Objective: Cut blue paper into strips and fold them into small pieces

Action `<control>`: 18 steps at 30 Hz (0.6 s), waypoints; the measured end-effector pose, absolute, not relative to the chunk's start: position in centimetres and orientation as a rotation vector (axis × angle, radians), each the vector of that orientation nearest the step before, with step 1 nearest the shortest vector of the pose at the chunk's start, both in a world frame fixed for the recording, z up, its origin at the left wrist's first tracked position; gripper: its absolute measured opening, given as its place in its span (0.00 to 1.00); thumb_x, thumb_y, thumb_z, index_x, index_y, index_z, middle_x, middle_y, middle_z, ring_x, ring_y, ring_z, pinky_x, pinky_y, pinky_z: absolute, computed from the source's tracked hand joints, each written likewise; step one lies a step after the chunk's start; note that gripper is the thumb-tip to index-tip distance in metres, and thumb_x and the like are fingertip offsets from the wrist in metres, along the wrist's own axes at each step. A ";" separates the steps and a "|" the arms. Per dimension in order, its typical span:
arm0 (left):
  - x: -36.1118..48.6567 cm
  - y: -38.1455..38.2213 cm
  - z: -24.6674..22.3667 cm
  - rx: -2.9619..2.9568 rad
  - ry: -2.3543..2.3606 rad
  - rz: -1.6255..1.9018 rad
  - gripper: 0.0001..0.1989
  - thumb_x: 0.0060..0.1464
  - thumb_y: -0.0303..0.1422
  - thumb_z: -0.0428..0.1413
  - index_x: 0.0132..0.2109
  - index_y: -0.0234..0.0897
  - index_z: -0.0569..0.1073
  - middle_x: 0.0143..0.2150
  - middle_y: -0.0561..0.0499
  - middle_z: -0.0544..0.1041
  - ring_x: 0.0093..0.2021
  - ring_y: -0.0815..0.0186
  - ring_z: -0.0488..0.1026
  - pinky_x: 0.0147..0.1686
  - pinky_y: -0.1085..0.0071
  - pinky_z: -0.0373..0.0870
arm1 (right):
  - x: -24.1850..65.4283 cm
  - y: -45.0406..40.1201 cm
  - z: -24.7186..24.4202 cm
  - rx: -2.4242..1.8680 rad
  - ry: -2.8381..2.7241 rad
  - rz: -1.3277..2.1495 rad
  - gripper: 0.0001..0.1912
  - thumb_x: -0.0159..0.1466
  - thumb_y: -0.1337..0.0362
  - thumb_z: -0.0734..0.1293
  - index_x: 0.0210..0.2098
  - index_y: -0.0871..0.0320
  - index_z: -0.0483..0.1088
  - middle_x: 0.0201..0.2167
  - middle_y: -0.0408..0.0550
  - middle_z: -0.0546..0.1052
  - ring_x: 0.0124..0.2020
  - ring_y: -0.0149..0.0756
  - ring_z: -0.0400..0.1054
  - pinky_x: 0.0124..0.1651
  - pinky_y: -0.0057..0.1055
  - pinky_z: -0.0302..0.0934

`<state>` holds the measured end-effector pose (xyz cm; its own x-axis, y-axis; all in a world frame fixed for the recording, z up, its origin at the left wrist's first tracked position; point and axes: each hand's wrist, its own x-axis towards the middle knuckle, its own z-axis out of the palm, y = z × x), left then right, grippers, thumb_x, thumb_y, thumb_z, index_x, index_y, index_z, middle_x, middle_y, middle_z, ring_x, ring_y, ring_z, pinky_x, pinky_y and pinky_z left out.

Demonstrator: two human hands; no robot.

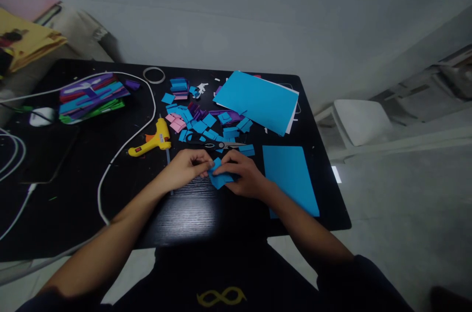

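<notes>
Between my two hands, above the front of the dark table, is a small piece of blue paper. Thumb and fingers of my left hand pinch its upper left edge. My right hand grips it from the right, its fingers lying over the sheet. Just beyond my hands lie black-handled scissors, blades pointing right. Behind them spreads a heap of small folded blue paper pieces, with some pink pieces and purple ones among them.
A yellow glue gun lies left of my hands, near a white cable. Blue sheets lie right, with more blue sheets behind. A coloured paper stack, tape ring and dark phone are left. A white chair stands right.
</notes>
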<state>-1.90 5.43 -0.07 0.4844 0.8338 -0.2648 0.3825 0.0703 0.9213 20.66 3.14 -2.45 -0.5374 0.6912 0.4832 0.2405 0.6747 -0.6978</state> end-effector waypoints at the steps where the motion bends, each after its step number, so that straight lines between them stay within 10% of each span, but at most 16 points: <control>1: -1.9 5.5 0.0 1.529 1.077 0.464 0.11 0.59 0.39 0.59 0.35 0.35 0.78 0.25 0.54 0.77 0.27 0.68 0.76 0.32 0.73 0.72 | 20.7 3.1 -2.4 -0.718 -2.099 0.774 0.11 0.62 0.73 0.69 0.41 0.56 0.80 0.37 0.48 0.74 0.37 0.36 0.69 0.39 0.32 0.65; 18: -2.2 5.6 -0.3 1.296 0.919 0.453 0.09 0.57 0.33 0.61 0.42 0.32 0.73 0.28 0.53 0.79 0.27 0.69 0.78 0.32 0.72 0.74 | 20.7 2.7 -1.6 -0.907 -1.925 1.264 0.09 0.57 0.72 0.69 0.36 0.56 0.75 0.26 0.40 0.72 0.28 0.30 0.64 0.34 0.28 0.61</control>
